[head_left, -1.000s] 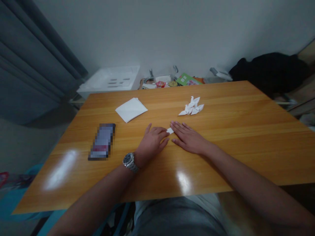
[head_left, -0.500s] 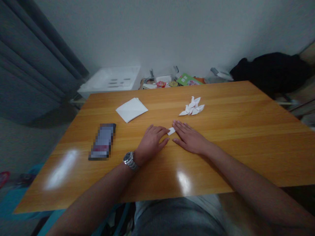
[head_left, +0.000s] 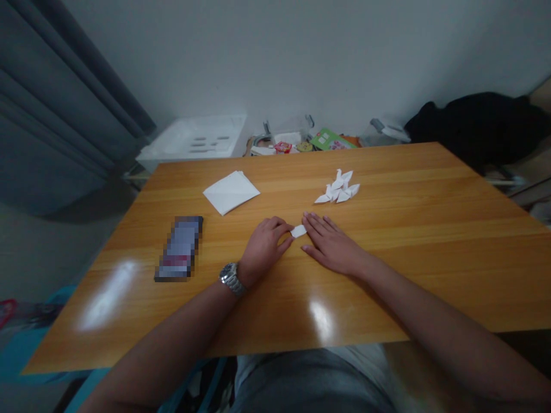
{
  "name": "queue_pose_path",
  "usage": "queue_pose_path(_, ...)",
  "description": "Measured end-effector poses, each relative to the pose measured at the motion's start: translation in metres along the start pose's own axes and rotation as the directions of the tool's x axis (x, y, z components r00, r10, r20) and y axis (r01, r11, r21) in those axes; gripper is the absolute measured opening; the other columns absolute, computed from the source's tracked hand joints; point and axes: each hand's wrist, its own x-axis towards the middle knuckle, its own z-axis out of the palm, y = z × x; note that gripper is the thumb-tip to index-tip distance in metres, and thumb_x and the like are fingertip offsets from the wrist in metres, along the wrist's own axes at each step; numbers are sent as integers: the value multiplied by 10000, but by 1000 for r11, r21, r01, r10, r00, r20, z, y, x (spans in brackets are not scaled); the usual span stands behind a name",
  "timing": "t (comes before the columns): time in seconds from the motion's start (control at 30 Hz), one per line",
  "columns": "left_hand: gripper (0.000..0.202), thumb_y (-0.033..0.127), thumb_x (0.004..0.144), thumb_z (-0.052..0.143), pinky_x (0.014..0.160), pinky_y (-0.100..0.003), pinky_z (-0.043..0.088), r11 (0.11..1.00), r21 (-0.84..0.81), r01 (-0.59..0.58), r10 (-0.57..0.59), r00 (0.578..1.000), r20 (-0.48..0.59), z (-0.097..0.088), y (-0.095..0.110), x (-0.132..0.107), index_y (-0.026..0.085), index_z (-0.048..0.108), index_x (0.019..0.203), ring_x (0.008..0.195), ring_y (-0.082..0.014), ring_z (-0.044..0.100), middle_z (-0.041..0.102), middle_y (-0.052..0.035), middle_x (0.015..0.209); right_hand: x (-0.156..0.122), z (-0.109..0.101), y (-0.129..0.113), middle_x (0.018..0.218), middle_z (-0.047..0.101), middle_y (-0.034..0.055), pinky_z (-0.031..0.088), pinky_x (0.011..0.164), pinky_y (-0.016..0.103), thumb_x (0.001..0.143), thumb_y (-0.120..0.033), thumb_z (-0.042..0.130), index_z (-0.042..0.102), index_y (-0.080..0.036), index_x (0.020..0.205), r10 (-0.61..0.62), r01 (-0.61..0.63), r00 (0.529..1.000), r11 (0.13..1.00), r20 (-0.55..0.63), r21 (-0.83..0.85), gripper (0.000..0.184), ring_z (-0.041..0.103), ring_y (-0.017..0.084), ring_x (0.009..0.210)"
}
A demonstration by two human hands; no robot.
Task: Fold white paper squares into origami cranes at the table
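Observation:
A small folded piece of white paper (head_left: pixel 298 231) lies on the table between my hands. My left hand (head_left: pixel 266 244), with a metal wristwatch (head_left: pixel 231 279) on its wrist, pinches the paper's left end between thumb and fingertips. Flat on the table at the other end, my right hand (head_left: pixel 331 244) has its fingers stretched out, the fingertips covering the paper's right end. Beyond my right hand stands a cluster of folded white paper birds (head_left: pixel 339 188). A small stack of white paper sheets (head_left: pixel 231 193) rests farther back on the left.
On the left side of the wooden table (head_left: pixel 430 229) lies a phone (head_left: pixel 179 248), its screen blurred. Behind the table's far edge are a white plastic tray (head_left: pixel 202 137), a green packet (head_left: pixel 331 139) and a black cloth-like heap (head_left: pixel 477 129). A grey curtain (head_left: pixel 64 97) hangs at left.
My left thumb has closed in toward its fingertips at the paper's left end, and more of the paper shows. My right hand stays flat in nearly the same place.

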Motion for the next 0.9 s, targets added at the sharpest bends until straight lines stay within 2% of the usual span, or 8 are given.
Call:
queue_pose_path(0.2,230,237,974,603,954,-383,496,1000,-16,-14,14,1000,1,-1,-4,-1,180,694,1177,1019,-230,585,647,-76,1104,2,-9,1,1568,453,218,355,1198,553,1011,-463,512,430,-110,1534,-40,48,991,997,-124,56,635,412,342,1469)
queue_pose_path(0.4,233,235,976,590,938,-381,502,999,-26,-44,44,999,11,-3,-8,-2,191,697,1178,1010,-226,589,650,-73,1103,7,-11,6,1356,660,142,504,1075,468,1001,-285,581,668,-180,1285,-98,151,957,972,-273,181,314,618,278,1247)
queue_pose_path(0.57,224,235,976,585,941,-380,502,998,-24,-55,55,998,8,-2,-7,-3,189,698,1164,1015,-225,592,650,-74,1102,7,-9,5,1242,704,113,548,983,437,1004,-237,575,724,-204,1158,-149,206,952,958,-268,200,218,662,257,1137)
queue_pose_path(0.73,230,237,977,587,943,-381,499,999,-20,-47,48,999,17,-3,-5,-3,184,687,1177,1020,-227,595,651,-72,1111,8,-7,5,1188,720,112,555,941,418,1008,-235,571,744,-195,1095,-162,218,951,955,-263,200,199,675,251,1089)
queue_pose_path(0.9,266,307,967,631,941,-388,503,999,-26,-25,26,1000,16,-4,-4,-4,181,673,1198,1027,-236,597,653,-78,1127,8,-7,6,1141,728,112,549,911,403,1007,-243,577,756,-195,1058,-159,222,948,951,-277,214,192,675,244,1051)
